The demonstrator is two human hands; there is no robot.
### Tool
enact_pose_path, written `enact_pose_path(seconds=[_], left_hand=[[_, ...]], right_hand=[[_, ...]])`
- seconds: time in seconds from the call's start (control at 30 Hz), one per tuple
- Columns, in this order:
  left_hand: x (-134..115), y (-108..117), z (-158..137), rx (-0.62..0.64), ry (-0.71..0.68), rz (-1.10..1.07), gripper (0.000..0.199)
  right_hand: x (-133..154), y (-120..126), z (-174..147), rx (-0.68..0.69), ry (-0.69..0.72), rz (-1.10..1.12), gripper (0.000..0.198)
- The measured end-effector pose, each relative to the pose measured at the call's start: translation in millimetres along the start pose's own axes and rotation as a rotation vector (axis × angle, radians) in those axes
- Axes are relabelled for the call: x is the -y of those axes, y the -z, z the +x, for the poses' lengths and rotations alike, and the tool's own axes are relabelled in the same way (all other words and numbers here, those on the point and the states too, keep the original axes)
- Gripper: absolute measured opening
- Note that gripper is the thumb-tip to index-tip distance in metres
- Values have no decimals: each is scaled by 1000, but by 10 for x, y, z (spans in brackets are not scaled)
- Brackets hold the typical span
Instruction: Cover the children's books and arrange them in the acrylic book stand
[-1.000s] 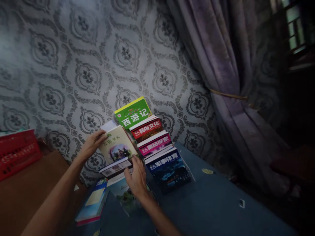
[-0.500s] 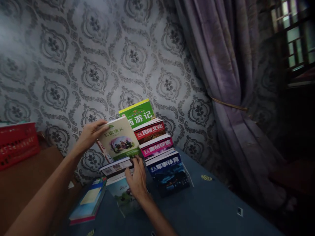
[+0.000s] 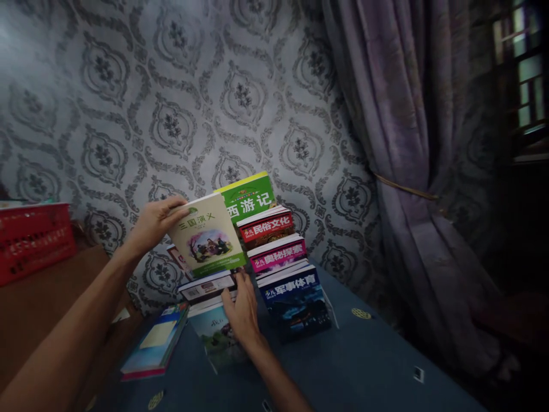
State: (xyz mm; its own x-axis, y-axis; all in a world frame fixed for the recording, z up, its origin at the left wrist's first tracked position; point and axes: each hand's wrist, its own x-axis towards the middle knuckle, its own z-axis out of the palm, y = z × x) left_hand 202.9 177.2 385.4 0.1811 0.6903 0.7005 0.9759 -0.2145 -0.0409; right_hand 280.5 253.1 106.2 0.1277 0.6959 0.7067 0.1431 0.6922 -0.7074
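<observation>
My left hand (image 3: 159,222) pinches the top left corner of a cream and green book (image 3: 210,237) with a picture of seated figures, tilted upright. Below it, my right hand (image 3: 242,306) has its fingers curled at the right end of a dark-backed book (image 3: 210,287), over the front row. At the front of that row a teal book (image 3: 217,337) leans with its cover facing me. To the right stands a stepped row: a green book (image 3: 253,199), a red book (image 3: 268,228), a magenta book (image 3: 278,256) and a dark blue book (image 3: 295,309).
Flat on the blue table (image 3: 355,366) lies a small stack of light blue books (image 3: 156,343). A red plastic basket (image 3: 34,243) rests on a cardboard box (image 3: 51,303) at left. Behind are a patterned wall and a purple curtain (image 3: 398,143).
The cream and green book has risen slightly in my left hand, clearing more of the dark-backed book below. My right hand stays at the front row. The view has shifted a little.
</observation>
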Motion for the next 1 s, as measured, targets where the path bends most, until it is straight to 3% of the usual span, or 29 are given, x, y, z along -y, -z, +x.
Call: enact_pose_path(seconds=[0.13, 0.4, 0.77, 1.0], left_hand=[[118, -18, -111, 31, 8, 48, 42], [428, -61, -336, -46, 102, -4, 40], [113, 49, -40, -310, 48, -160, 32], [-259, -219, 75, -397, -72, 78, 27]], right_hand=[[-102, -86, -26, -29, 16, -20, 44], [-81, -81, -2, -21, -1, 5, 42], [-113, -121, -26, -31, -4, -15, 47], [-86, -64, -17, -21, 15, -19, 45]])
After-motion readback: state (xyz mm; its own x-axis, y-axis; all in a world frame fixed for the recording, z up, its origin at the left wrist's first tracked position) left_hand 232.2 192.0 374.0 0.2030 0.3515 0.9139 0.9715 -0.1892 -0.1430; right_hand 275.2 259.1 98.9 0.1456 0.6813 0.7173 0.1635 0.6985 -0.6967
